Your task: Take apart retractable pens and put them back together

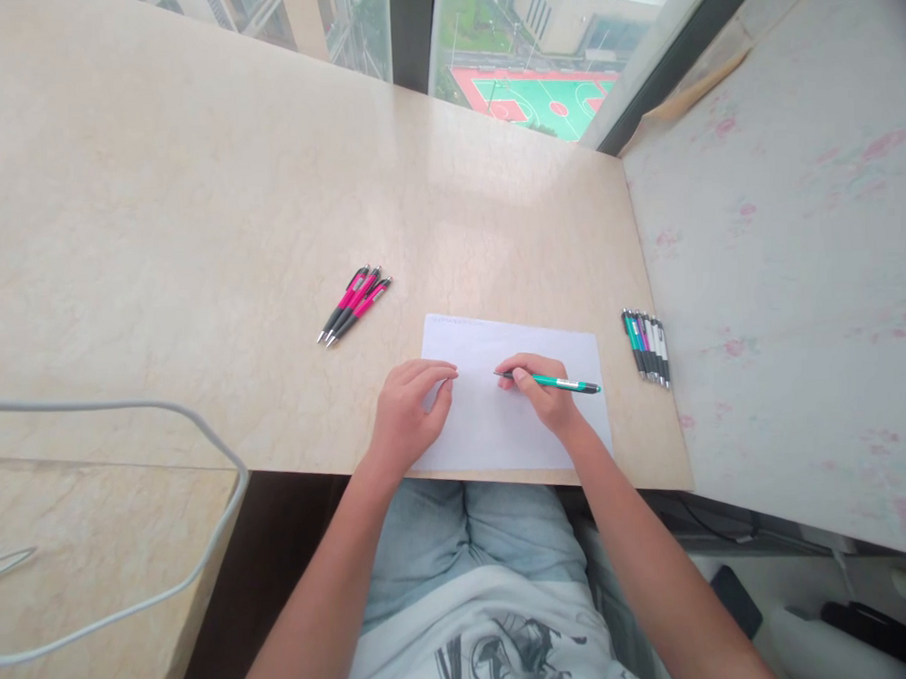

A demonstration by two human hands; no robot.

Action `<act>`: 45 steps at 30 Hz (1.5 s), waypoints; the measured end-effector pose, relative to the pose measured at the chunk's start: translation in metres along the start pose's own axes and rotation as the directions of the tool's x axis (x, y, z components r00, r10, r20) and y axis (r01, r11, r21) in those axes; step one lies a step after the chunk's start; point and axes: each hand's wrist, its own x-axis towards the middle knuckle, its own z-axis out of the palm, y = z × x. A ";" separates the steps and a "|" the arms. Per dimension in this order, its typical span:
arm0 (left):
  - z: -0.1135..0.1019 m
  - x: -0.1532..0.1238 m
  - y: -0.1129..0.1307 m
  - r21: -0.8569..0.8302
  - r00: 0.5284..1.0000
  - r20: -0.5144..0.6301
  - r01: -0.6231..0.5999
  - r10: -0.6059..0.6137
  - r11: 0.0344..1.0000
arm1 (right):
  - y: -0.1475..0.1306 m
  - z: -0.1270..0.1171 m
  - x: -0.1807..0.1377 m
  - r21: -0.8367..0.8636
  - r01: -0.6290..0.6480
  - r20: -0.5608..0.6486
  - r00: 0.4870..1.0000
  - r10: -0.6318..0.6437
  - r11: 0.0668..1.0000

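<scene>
Over white paper point(494, 428), right hand point(541, 384) is pinching teal click pen point(567, 384); can't tell if tip is touching. Left hand point(409, 406) is resting loosely curled on paper's left side, gripping nothing visible. Light hold imo, so paper could be skidding mid-stroke.

Holds left forearm point(313, 581) and right forearm point(650, 561) forward, bare and slanting toward each other.
Curves left hand point(411, 406) loosely, back upward, fingers angled inward, thumb tip close to index fingertip; bends right hand point(546, 400) inward in a writing grip, thumb and fingers drawn together, with both hands apart.
</scene>
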 end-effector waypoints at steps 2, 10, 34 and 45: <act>0.001 0.000 0.000 0.059 0.998 0.047 -0.041 0.038 0.997 | 0.001 -0.004 0.000 0.009 0.024 0.038 0.999 -0.024 1.000; 0.006 0.001 0.007 0.323 0.967 0.251 -0.123 0.040 0.938 | -0.009 0.026 0.029 -0.076 -0.119 -0.254 0.962 0.097 0.990; 0.005 0.004 0.008 0.321 0.959 0.283 -0.078 -0.017 0.944 | 0.000 0.048 0.078 -0.377 -0.185 -0.427 0.904 0.007 0.908; 0.004 0.005 0.010 0.305 0.961 0.276 -0.069 -0.019 0.950 | 0.001 0.047 0.078 -0.350 -0.189 -0.478 0.878 -0.002 0.917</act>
